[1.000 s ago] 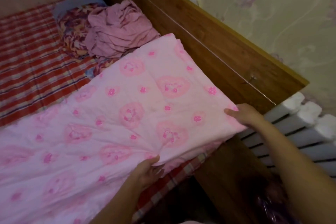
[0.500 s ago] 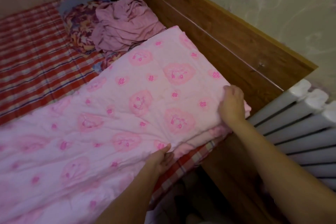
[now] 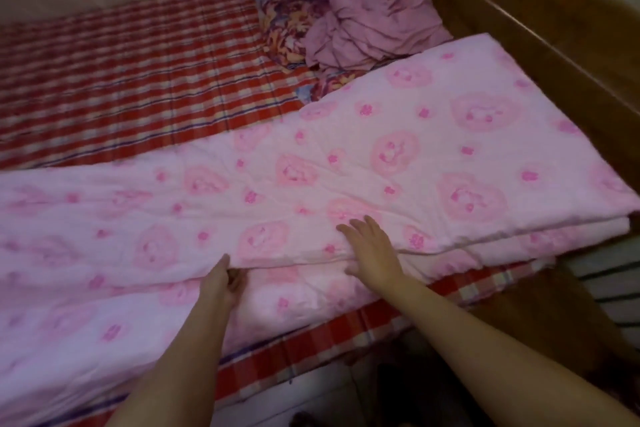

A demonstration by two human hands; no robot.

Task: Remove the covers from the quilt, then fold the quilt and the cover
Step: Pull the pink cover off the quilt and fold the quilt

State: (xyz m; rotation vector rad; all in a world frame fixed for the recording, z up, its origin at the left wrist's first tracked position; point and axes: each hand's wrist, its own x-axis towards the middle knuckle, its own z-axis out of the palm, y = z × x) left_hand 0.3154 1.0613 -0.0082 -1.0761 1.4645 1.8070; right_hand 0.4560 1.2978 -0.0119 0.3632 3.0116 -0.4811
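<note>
Plainly soft and bulky, the quilt (image 3: 398, 156) lies along the near side of the bed (image 3: 121, 80), its upper layer doubled over a lower one, with one end against the wooden board (image 3: 519, 31). The left hand (image 3: 221, 282) pinches the edge of the upper layer, thumb on top and fingers curled beneath. The right hand (image 3: 374, 250) lies flat and spread across the same edge, holding nothing. Padding like this probably sags and slides rather than creases, so I would take it at corners and edges, both layers together, and press each fold down. The cover (image 3: 381, 21), thin and limp, lies crumpled behind the quilt, not yet folded.
</note>
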